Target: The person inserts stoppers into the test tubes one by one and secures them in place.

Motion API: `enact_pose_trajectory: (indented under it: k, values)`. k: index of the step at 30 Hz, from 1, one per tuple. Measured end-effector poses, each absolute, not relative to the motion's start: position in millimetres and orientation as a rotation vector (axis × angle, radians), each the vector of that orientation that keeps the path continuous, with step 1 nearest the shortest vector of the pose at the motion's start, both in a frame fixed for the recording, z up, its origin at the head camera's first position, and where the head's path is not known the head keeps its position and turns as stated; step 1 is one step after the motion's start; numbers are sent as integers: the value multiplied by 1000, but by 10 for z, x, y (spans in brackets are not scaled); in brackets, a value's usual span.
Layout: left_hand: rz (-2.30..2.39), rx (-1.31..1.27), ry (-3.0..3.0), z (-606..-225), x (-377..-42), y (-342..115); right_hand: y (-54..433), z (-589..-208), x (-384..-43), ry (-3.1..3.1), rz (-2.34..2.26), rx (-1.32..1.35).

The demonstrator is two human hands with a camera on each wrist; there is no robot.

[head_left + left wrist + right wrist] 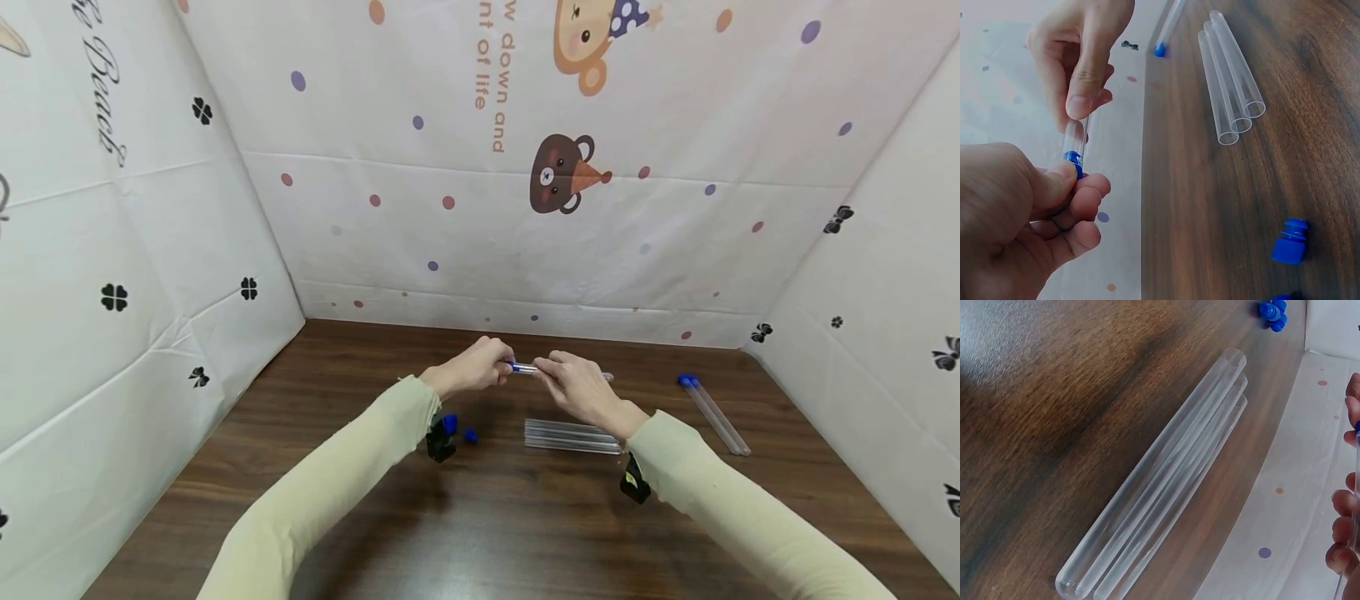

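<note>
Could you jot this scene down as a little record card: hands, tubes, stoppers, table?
Left hand: pinches a blue stopper at the held tube's end
Right hand: grips the held tube
Uncapped tubes: three, clear, lying side by side
Capped tubes: two, blue-ended, at the table's right
Loose stoppers: blue, lying on the table
Table: dark brown, wood-grained

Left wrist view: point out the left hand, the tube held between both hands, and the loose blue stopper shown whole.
Left hand (1025, 209): left wrist view, middle of the visible hand.
Tube (1074, 135): left wrist view, bare stretch of clear wall.
Loose blue stopper (1289, 249): left wrist view, its blocky end.
</note>
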State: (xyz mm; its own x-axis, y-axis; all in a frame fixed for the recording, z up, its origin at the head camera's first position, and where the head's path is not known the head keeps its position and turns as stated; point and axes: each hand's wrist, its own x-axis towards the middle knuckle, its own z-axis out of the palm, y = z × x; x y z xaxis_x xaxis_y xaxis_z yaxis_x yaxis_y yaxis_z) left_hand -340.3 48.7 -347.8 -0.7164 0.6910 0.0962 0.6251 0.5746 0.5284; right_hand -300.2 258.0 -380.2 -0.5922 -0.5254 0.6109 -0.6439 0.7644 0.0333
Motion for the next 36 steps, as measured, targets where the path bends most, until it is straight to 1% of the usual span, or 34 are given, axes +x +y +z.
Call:
enact_pose_trajectory:
  k: [13,21,36]
  values:
    - [837,1124,2698,-3509,-3407,449,2575,-3757,-3014,-2490,343,813]
    - [785,1079,2754,-3511,-3410,395,2597,-3709,-3014,-2533,349,795]
    - [726,1018,2788,-3562,-3417,279,2889,-3677,-3132,-2651,313,654]
